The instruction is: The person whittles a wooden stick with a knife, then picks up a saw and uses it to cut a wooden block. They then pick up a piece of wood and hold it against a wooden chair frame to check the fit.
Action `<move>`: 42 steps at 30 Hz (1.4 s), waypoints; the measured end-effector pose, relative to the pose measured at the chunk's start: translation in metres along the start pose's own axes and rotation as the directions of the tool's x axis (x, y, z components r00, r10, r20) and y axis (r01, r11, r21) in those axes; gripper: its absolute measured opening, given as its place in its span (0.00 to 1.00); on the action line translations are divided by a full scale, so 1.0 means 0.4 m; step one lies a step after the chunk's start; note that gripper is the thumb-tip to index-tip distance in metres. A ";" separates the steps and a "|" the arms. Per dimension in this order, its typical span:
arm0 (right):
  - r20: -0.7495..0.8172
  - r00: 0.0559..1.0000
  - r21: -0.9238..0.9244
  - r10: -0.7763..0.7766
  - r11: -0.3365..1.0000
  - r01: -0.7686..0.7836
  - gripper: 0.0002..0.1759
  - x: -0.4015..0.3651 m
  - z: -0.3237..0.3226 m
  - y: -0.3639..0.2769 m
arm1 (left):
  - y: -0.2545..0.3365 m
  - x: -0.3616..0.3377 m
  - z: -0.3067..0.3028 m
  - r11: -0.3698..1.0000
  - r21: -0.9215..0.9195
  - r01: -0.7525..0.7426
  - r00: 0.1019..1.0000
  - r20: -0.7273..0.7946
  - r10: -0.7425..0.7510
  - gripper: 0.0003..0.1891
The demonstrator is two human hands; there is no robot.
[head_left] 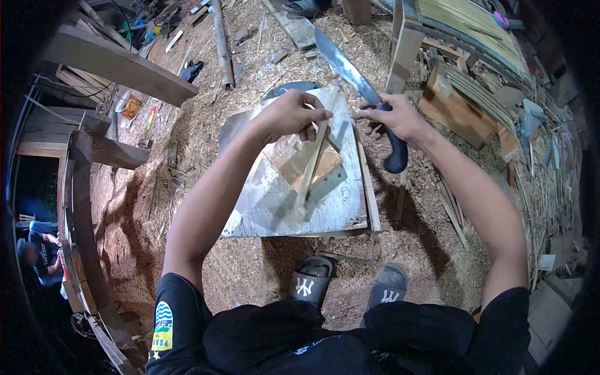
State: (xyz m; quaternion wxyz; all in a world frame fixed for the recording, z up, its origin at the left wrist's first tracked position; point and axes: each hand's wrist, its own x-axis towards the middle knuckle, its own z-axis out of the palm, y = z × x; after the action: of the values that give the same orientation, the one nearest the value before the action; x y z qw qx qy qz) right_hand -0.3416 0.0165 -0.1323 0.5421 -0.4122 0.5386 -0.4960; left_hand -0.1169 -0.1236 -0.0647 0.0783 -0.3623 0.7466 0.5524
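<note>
My left hand [292,117] pinches a thin, pale wood strip [314,159] that slants over the work board, its lower end blurred. In my right hand [399,119] is a large knife [342,64], held by its dark curved handle, with the broad blade pointing up and to the left, away from me. The blade's lower part is just right of the strip and apart from it. Beneath the strip, a brown wooden block [284,164] lies on the pale, worn board [340,209].
Wood shavings [244,275] cover the ground. A beam [119,65] juts in at upper left, and a wooden frame [405,53] stands at upper right. Bamboo strips [525,181] are piled at right. Another person [47,253] is at far left. My sandals [312,281] are below the board.
</note>
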 end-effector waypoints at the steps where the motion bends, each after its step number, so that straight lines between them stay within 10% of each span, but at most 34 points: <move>1: -0.010 1.000 0.006 0.011 1.000 -0.011 0.15 0.000 -0.008 0.010 | -0.012 -0.011 -0.004 0.997 -0.066 -0.028 0.997 -0.076 0.023 0.13; 10: -0.051 0.996 -0.085 0.077 0.993 -0.081 0.13 -0.109 0.001 -0.006 | -0.015 -0.207 -0.029 0.887 -0.186 -0.422 0.707 -0.681 0.193 0.13; 20: 0.006 1.000 -0.189 -0.025 0.982 0.025 0.37 -0.268 0.137 -0.141 | -0.025 -0.321 0.056 0.775 0.012 -0.632 0.371 -0.873 0.316 0.12; 35: 0.222 0.933 -0.334 -0.282 0.877 0.345 0.37 -0.360 0.262 -0.139 | -0.018 -0.406 0.183 0.775 0.418 -0.474 0.228 -0.792 0.566 0.10; 42: 0.252 0.847 -0.403 -0.469 0.745 0.532 0.38 -0.365 0.291 -0.122 | -0.021 -0.433 0.214 0.846 0.335 -0.414 0.329 -0.812 0.482 0.07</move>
State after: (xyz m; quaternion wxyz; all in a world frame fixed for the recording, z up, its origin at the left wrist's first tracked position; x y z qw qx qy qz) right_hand -0.2199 0.1416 -0.0494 0.3108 -0.6898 0.4716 -0.4529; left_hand -0.0102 0.0296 -0.0138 -0.4567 -0.3686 0.7662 0.2618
